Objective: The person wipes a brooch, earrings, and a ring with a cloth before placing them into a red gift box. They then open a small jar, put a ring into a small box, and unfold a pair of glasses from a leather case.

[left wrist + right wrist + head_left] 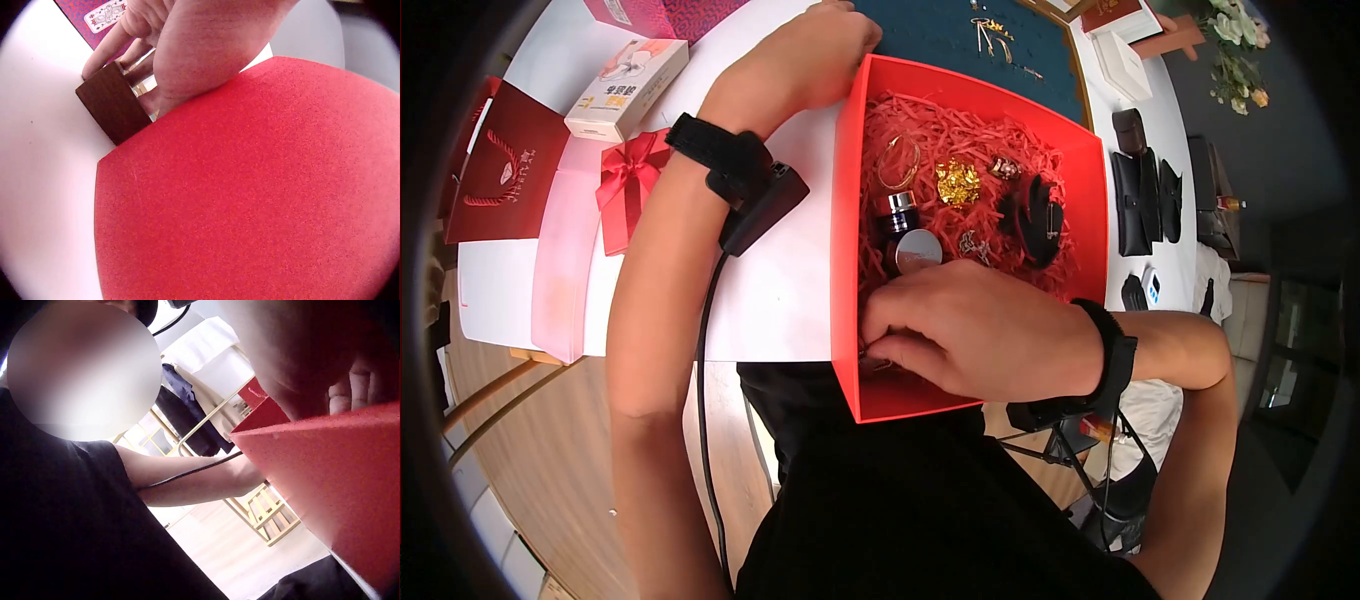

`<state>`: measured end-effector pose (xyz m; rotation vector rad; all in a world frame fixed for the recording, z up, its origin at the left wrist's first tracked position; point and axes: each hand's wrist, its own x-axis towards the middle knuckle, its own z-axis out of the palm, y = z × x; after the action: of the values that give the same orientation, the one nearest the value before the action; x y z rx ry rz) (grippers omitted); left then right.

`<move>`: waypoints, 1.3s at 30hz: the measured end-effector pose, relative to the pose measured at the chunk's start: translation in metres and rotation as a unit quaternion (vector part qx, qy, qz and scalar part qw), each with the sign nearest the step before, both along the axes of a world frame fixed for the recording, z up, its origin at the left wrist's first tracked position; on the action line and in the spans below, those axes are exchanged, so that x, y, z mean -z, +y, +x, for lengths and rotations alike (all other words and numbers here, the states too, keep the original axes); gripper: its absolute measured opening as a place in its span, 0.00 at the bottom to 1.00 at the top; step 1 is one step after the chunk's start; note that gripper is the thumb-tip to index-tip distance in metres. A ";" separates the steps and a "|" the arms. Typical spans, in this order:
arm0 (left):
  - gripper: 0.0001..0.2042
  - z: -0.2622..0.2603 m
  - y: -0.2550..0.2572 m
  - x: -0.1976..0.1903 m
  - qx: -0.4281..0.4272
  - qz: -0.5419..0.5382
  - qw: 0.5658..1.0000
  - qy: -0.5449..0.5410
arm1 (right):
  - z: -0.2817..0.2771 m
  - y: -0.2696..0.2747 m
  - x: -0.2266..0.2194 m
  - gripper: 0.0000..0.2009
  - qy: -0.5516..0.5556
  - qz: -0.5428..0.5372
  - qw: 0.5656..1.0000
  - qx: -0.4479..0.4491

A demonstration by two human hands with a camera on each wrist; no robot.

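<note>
An open red box (pixel 970 78) filled with red shredded paper (pixel 1000 130) stands before me. My right hand (pixel 990 330) reaches inside, thumb and forefinger close together by the left wall; its fingertips are hidden, so I cannot tell what they hold. Near it lie a silver round lid (pixel 919 248) and a small dark bottle with a silver cap (pixel 902 215). Beyond are a gold hoop (pixel 897 165), crumpled gold foil (pixel 958 183), a silver chain (pixel 973 246) and a black item (pixel 1038 222). Behind the box, my left hand (pixel 187 44) touches a dark wooden edge (pixel 112 103) with extended fingers.
A teal board (pixel 930 35) bearing jewellery is behind the box. Left are a white carton (pixel 628 88), a red ribboned box (pixel 625 205) and a dark red bag (pixel 510 165). Black cases (pixel 1135 205) and a white box (pixel 1122 68) lie right. A cable (pixel 708 400) hangs from my left wrist.
</note>
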<state>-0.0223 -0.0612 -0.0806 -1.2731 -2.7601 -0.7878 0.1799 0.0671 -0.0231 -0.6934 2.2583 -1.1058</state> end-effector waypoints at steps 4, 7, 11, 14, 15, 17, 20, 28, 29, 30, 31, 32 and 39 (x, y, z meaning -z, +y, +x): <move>0.13 -0.019 -0.002 0.030 0.072 0.064 0.991 0.093 | -0.004 0.001 -0.009 0.08 0.002 0.102 0.995 0.005; 0.13 -0.019 -0.003 0.029 0.082 0.075 0.988 0.105 | -0.005 0.002 -0.016 0.10 0.028 0.129 0.991 0.001; 0.13 -0.020 -0.002 0.032 0.086 0.075 0.987 0.111 | -0.025 0.013 -0.046 0.06 0.163 0.190 0.968 0.027; 0.03 -0.011 -0.001 0.020 0.057 0.019 0.994 0.089 | -0.054 0.033 -0.079 0.04 0.254 0.194 0.945 0.062; 0.03 -0.013 -0.002 0.023 0.069 0.021 0.991 0.112 | -0.070 0.043 -0.085 0.04 0.324 0.211 0.921 0.040; 0.03 -0.005 -0.002 0.018 0.037 0.037 0.996 0.078 | -0.106 0.069 -0.085 0.07 0.443 0.240 0.863 0.010; 0.12 -0.003 0.000 0.017 0.019 0.052 0.997 0.055 | -0.160 0.102 -0.077 0.09 0.413 0.315 0.855 -0.002; 0.21 0.004 -0.001 0.012 -0.011 0.035 0.999 0.001 | -0.255 0.111 -0.014 0.13 0.344 0.334 0.877 0.039; 0.21 0.006 -0.001 0.011 -0.020 0.032 0.999 0.000 | -0.262 0.105 -0.006 0.14 0.339 0.332 0.879 0.050; 0.21 0.006 -0.001 0.009 -0.021 0.031 0.999 0.002 | -0.268 0.099 0.001 0.14 0.332 0.329 0.882 0.061; 0.21 0.007 -0.001 0.008 -0.020 0.032 0.999 -0.003 | -0.272 0.094 0.008 0.14 0.332 0.327 0.883 0.059; 0.20 0.007 -0.001 0.009 -0.020 0.033 0.999 -0.009 | -0.276 0.089 0.014 0.15 0.335 0.318 0.882 0.094; 0.19 0.008 -0.001 0.007 -0.029 0.030 0.999 -0.007 | -0.292 0.079 0.034 0.11 0.315 0.319 0.881 0.150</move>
<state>-0.0144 -0.0619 -0.0878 -1.1776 -2.7479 -0.8708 -0.1125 0.1464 -0.0576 -0.4620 3.1247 -0.1658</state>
